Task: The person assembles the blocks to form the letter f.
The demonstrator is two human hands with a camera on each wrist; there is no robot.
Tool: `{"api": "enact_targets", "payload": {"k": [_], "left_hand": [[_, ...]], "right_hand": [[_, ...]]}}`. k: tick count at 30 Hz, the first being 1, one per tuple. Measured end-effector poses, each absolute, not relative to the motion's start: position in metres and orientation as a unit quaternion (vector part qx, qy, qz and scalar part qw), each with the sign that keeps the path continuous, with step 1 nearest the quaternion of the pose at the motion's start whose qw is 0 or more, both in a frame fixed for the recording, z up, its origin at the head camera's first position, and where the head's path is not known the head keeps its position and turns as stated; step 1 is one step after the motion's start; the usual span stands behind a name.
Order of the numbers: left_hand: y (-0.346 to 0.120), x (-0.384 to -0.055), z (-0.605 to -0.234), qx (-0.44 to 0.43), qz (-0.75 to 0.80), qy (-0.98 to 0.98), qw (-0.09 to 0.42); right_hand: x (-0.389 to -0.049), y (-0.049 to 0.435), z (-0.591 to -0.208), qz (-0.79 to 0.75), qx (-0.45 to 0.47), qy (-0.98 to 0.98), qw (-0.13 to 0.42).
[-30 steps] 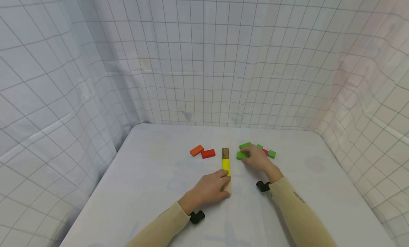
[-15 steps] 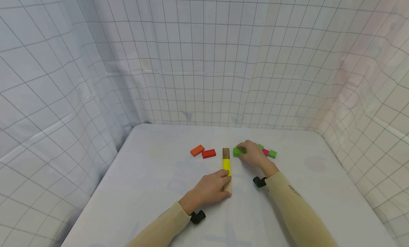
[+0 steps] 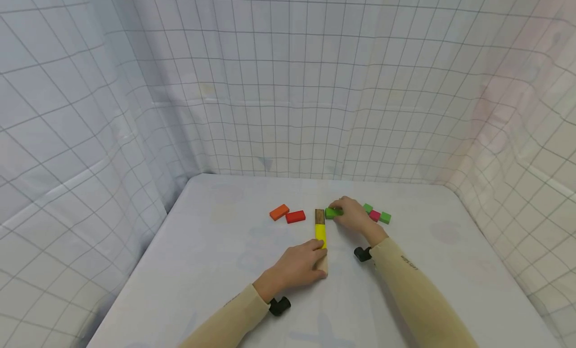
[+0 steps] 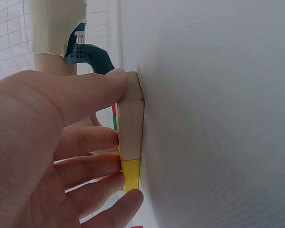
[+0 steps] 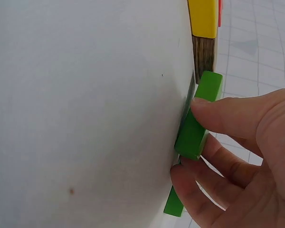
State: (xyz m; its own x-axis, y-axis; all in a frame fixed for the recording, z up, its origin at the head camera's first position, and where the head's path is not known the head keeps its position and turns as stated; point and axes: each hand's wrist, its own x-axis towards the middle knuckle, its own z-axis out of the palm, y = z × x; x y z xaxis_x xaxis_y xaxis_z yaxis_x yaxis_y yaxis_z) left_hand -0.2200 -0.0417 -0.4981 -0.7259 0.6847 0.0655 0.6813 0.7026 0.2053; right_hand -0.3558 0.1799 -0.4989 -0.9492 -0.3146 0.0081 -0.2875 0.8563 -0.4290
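Three blocks form a straight row on the table: a dark brown block [image 3: 319, 216] at the far end, a yellow block [image 3: 320, 232] in the middle and a plain wooden block [image 4: 131, 128] nearest me. My left hand [image 3: 297, 265] holds the plain block, thumb at its near end and fingers along its side to the yellow one. My right hand [image 3: 353, 217] pinches a green block [image 5: 200, 114] between thumb and fingers, just right of the brown block. The right wrist view shows the green block tilted, close to the brown end. Another green piece [image 5: 173, 203] lies below the right fingers, partly hidden.
Left of the row lie an orange block [image 3: 279, 212] and a red block [image 3: 295, 217]. Beyond my right hand are a small green block [image 3: 385, 218], a pink-red block [image 3: 375, 215] and another green block [image 3: 368, 208]. Grid-patterned curtains [image 3: 288, 88] surround the white table [image 3: 216, 268].
My right hand has moved left and slightly away from me, carrying the green block up beside the brown end of the row. The left hand keeps its hold on the row.
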Motion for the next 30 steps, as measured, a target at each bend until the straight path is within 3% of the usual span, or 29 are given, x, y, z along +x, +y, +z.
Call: {"api": "enact_targets", "payload": {"k": [30], "left_hand": [[-0.0400, -0.2192, -0.4981, 0.364, 0.109, 0.925, 0.013]], "right_hand": [[-0.3573, 0.1756, -0.5016, -0.192, -0.163, 0.967, 0.028]]}}
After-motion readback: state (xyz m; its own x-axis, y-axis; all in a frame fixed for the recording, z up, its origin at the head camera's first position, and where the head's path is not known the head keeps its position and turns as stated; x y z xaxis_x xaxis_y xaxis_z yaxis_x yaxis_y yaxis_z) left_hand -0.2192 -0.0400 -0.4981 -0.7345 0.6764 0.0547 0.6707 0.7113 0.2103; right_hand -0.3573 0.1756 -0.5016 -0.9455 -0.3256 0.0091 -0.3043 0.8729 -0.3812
